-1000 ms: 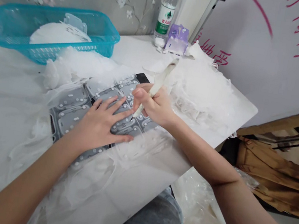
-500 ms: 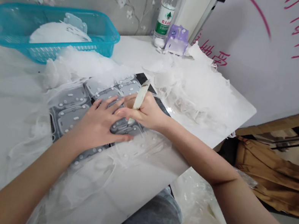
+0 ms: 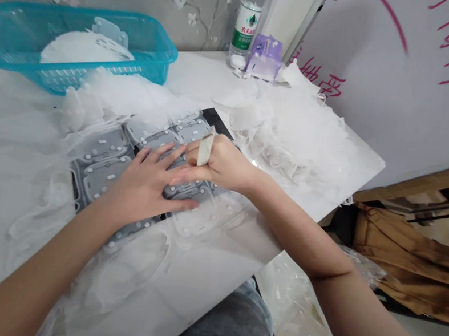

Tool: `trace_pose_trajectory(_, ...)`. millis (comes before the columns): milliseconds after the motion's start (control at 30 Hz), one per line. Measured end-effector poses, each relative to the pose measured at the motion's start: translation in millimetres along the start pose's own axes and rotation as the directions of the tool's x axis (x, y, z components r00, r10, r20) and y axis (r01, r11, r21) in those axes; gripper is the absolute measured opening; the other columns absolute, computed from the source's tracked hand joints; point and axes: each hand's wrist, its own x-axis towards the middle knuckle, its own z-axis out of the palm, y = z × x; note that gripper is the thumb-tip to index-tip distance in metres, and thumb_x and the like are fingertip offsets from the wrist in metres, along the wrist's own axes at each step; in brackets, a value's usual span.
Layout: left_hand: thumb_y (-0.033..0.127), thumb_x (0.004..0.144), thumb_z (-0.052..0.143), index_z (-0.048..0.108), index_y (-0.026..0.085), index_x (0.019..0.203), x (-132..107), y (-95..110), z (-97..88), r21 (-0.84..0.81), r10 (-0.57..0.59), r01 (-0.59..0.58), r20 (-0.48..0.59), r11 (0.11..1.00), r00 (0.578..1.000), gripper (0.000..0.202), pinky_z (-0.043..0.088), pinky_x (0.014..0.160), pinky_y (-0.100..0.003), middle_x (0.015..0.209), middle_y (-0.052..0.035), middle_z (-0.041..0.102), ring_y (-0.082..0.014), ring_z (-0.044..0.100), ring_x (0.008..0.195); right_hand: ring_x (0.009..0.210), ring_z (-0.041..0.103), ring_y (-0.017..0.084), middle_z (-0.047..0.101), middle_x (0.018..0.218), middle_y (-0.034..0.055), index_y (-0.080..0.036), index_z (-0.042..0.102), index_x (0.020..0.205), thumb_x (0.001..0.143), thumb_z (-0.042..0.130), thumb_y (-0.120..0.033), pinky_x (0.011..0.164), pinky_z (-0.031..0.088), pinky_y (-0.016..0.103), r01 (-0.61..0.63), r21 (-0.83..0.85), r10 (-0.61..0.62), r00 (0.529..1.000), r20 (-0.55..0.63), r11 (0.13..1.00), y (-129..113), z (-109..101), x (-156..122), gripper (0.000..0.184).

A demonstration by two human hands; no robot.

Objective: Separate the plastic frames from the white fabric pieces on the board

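My left hand [image 3: 145, 186] lies flat with its fingers spread on a grey sheet [image 3: 106, 147] of rounded panels dotted with small white pegs. Close beside its fingertips, my right hand [image 3: 221, 159] is closed around a pale, tape-wrapped stick-like tool [image 3: 205, 150]. The tool's lower end is hidden behind the fingers, so I cannot tell what it touches. A thin translucent white piece [image 3: 193, 217] covers the near right part of the sheet, by my left thumb.
A blue plastic basket [image 3: 161, 64] with white pieces stands at the back left. Heaps of white offcuts [image 3: 304, 133] lie beyond the sheet. A water bottle [image 3: 247, 21] and a purple packet [image 3: 264, 58] stand at the back. The table edge runs along the near right.
The tool in my right hand has tilted, and less of it shows; its lower end has gone out of sight. My right hand has turned slightly. My left hand has kept its place.
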Motion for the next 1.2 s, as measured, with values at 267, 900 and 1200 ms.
trace_pose_trajectory(267, 0.069, 0.084, 0.045, 0.05, 0.028, 0.135, 0.5, -0.7, -1.5, 0.067, 0.007, -0.01, 0.054, 0.998, 0.999, 0.066, 0.024, 0.112, -0.05, 0.148, -0.0074, 0.043, -0.0328, 0.026, 0.142, 0.057, 0.045, 0.007, 0.051, 0.059, -0.0007, -0.015, 0.051, 0.056, 0.093, 0.031, -0.063, 0.059, 0.037, 0.021, -0.048, 0.147, 0.062, 0.993, -0.095, 0.988, 3.6, 4.5, 0.6, 0.064)
trace_pose_trajectory(900, 0.069, 0.079, 0.052, 0.055, 0.023, 0.13, 2.5, 0.3, -2.6, 0.024, -0.007, 0.005, 0.051, 1.0, 0.999, 0.068, 0.024, 0.111, -0.051, 0.124, -0.011, 0.062, -0.0368, 0.042, 0.13, 0.071, 0.059, 0.01, 0.055, 0.061, 0.0018, -0.015, 0.061, 0.061, 0.099, 0.021, -0.054, 0.075, 0.048, 0.021, 0.003, 0.14, 0.029, 0.973, -0.228, 0.99, -3.6, 30.0, -1.6, 0.067)
trace_pose_trajectory(1200, 0.065, 0.079, 0.055, 0.059, 0.027, 0.126, -0.4, -1.7, 0.4, 0.02, 0.038, -0.038, -0.007, 0.999, 0.999, 0.061, 0.028, 0.109, -0.054, 0.14, -0.0111, 0.051, -0.0369, 0.04, 0.133, 0.071, 0.061, 0.013, 0.056, 0.058, 0.0043, -0.016, 0.053, 0.052, 0.098, 0.019, -0.055, 0.074, 0.051, 0.025, -0.045, 0.227, 0.129, 0.92, -0.371, 0.973, -0.6, 46.7, -3.7, 0.069)
